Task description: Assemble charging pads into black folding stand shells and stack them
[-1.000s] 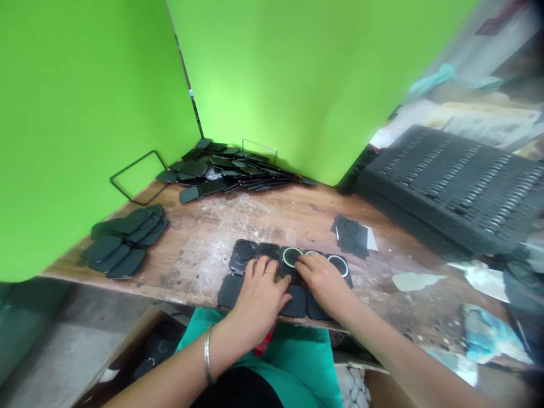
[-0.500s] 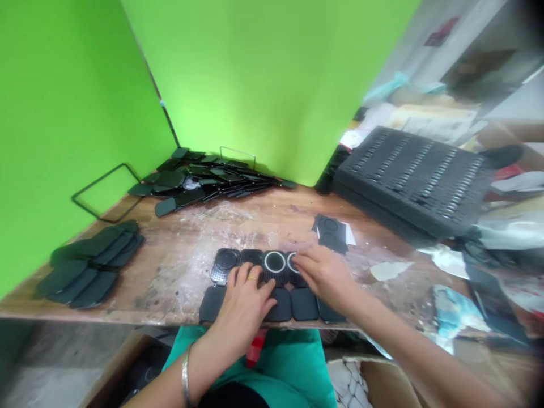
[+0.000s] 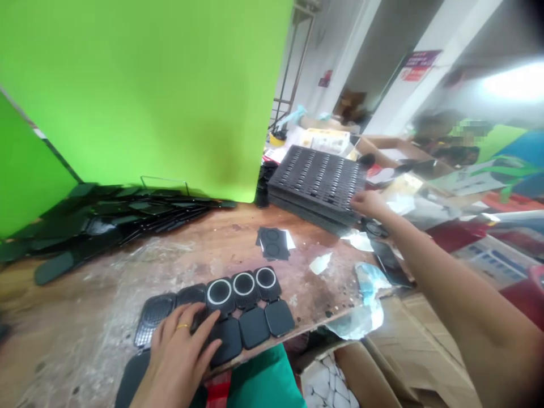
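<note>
At the lower left of the frame, the left hand [image 3: 181, 343] lies with fingers spread, clenching nothing, over a row of black hinged pieces [image 3: 254, 327]; the three rightmost show white rings [image 3: 220, 292]. Right of centre, the right hand [image 3: 369, 204] has its fingertips at the edge of a slotted black block [image 3: 317, 178]; whether they pinch anything, I cannot tell. Dark sheets [image 3: 272, 243] lie between.

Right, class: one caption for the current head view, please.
Left hand over flat black pads, right hand at the dark tray's near corner.
</note>
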`<action>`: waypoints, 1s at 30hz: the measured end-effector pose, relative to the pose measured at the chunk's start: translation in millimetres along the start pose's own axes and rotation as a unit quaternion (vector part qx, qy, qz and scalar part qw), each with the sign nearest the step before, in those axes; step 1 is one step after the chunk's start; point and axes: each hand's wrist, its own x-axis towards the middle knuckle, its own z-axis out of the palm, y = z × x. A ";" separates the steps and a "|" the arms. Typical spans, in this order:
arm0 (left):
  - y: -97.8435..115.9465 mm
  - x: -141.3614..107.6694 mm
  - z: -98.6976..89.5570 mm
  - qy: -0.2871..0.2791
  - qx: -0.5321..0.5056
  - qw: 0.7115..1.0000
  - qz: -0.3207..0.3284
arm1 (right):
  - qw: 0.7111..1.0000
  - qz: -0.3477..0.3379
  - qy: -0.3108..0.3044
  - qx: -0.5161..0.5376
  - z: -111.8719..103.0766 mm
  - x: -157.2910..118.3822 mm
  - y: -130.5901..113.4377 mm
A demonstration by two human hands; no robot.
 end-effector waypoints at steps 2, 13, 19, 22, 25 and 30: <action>-3.7 -0.3 0.4 0.011 -0.002 1.000 0.004 | 1.000 0.000 -0.025 -0.006 10.1 3.2 6.4; -7.6 -6.0 -0.3 -0.001 0.016 1.000 -0.002 | 0.999 -0.014 -0.034 0.011 33.9 18.3 23.1; -17.9 -13.3 -1.4 -0.009 0.014 1.000 -0.018 | 0.993 -0.029 -0.020 0.115 36.0 17.6 34.5; -26.2 -17.3 -3.7 -0.008 0.022 0.999 -0.039 | 0.983 -0.036 0.007 0.180 38.9 13.3 38.3; -33.7 -20.5 -8.3 -0.011 0.028 0.998 -0.060 | 0.967 -0.032 0.058 0.248 41.6 4.6 38.9; -43.2 -23.3 -13.7 -0.003 0.017 0.999 -0.052 | 0.905 0.019 0.201 0.375 31.5 -14.0 29.5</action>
